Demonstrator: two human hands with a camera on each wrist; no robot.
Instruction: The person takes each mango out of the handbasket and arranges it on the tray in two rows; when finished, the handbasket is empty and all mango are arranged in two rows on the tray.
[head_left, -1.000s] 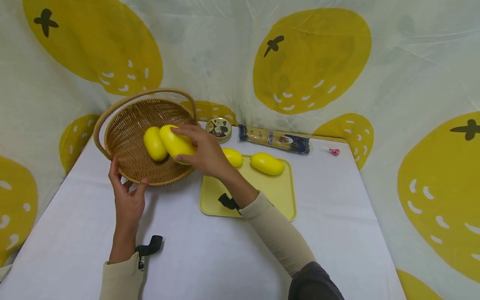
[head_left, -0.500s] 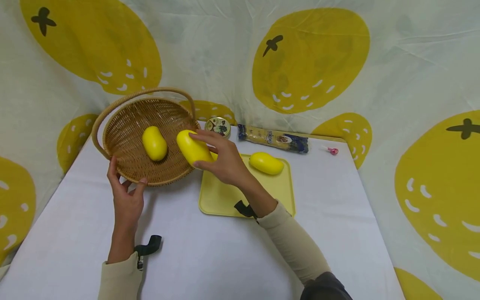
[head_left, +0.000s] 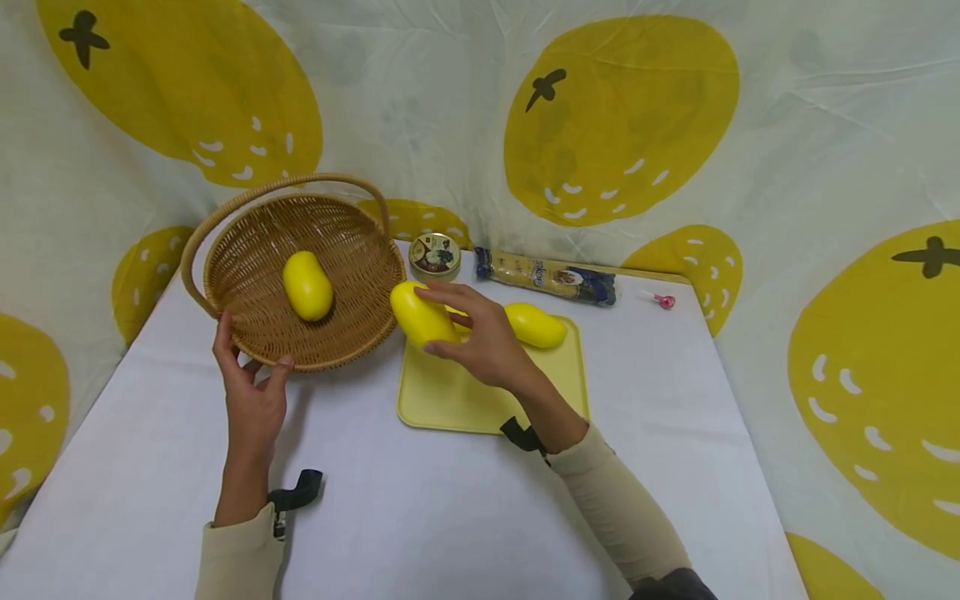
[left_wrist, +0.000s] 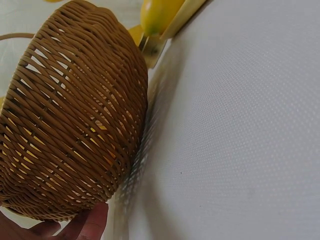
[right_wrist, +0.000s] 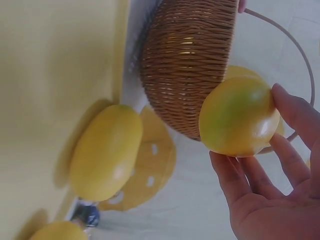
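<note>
My right hand holds a yellow mango between thumb and fingers, above the left part of the yellow tray. In the right wrist view this held mango shows a greenish patch. At the left, my left hand grips the near rim of a wicker basket, which tilts toward me. One mango lies inside the basket. Another mango rests on the tray's far right, and a further one is mostly hidden behind my right hand. The left wrist view shows the basket's woven outside.
Behind the tray stand a round tin and a long pasta packet. A pink lollipop lies at the far right of the white-covered table. A fruit-print cloth hangs along the back.
My right hand has carried the mango out of the basket, rightward and nearer to me, over the tray. The left hand and the basket have stayed nearly still.
</note>
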